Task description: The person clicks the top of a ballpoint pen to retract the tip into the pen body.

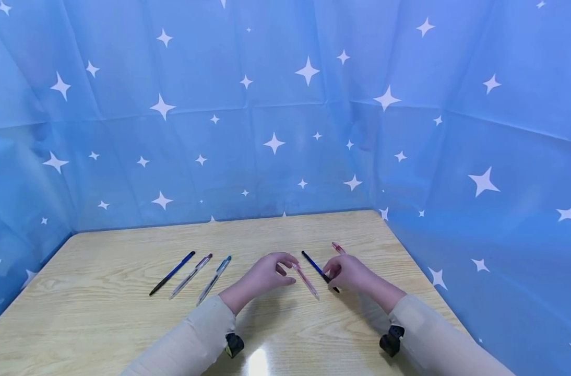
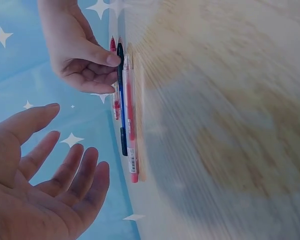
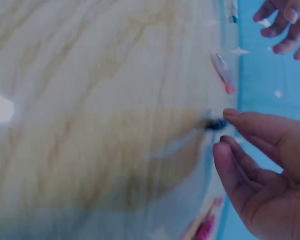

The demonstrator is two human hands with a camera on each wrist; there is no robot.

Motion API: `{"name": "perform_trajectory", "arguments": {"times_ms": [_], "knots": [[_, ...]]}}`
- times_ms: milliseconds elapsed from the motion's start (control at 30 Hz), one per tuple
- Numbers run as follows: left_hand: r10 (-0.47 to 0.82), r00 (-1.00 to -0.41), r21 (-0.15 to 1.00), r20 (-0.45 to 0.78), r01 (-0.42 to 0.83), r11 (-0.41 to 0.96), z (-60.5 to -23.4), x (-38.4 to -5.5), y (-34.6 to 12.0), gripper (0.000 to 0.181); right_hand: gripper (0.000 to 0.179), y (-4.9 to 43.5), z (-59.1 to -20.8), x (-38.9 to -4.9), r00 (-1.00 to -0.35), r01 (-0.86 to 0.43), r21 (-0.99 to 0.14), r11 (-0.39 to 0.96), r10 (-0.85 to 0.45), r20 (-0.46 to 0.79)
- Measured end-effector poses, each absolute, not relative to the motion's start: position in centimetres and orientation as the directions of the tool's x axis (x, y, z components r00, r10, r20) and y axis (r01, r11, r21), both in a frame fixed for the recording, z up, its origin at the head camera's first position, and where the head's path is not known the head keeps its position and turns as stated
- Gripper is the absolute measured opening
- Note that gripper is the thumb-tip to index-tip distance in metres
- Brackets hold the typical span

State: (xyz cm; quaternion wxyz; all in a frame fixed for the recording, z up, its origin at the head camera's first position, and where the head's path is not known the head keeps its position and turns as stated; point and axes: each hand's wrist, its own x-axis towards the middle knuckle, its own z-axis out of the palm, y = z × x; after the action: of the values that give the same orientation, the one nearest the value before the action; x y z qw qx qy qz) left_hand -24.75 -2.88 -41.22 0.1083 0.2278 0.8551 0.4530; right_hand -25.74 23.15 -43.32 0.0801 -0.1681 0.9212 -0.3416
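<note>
My left hand (image 1: pixel 269 270) is over the table beside a clear pen with pink ink (image 1: pixel 307 282). In the left wrist view its fingers (image 2: pixel 72 172) are spread and hold nothing. My right hand (image 1: pixel 350 272) is at a blue pen with black ends (image 1: pixel 313 262), which lies slanted on the table. Thumb and fingertips stand apart around the pen's near end; in the right wrist view a gap shows between them, with the dark pen tip (image 3: pixel 216 124) just ahead. Beyond the right hand lies a red pen (image 1: pixel 338 248), partly hidden by it.
Left of my hands, three pens lie slanted side by side: a blue and black one (image 1: pixel 173 273), a clear one with a purplish end (image 1: pixel 191 275) and a clear one with a teal end (image 1: pixel 214 280). Blue star-patterned cloth (image 1: pixel 248 125) hangs behind and beside the wooden table (image 1: pixel 102 324).
</note>
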Motion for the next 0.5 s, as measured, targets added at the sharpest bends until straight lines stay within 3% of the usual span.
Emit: {"name": "perform_trajectory", "arguments": {"times_ms": [500], "knots": [[0.539, -0.841, 0.809, 0.035, 0.341, 0.479, -40.6, -25.5, -0.5, 0.037, 0.029, 28.6, -42.2, -27.4, -0.955, -0.202, -0.69, 0.695, -0.296, -0.019]]}}
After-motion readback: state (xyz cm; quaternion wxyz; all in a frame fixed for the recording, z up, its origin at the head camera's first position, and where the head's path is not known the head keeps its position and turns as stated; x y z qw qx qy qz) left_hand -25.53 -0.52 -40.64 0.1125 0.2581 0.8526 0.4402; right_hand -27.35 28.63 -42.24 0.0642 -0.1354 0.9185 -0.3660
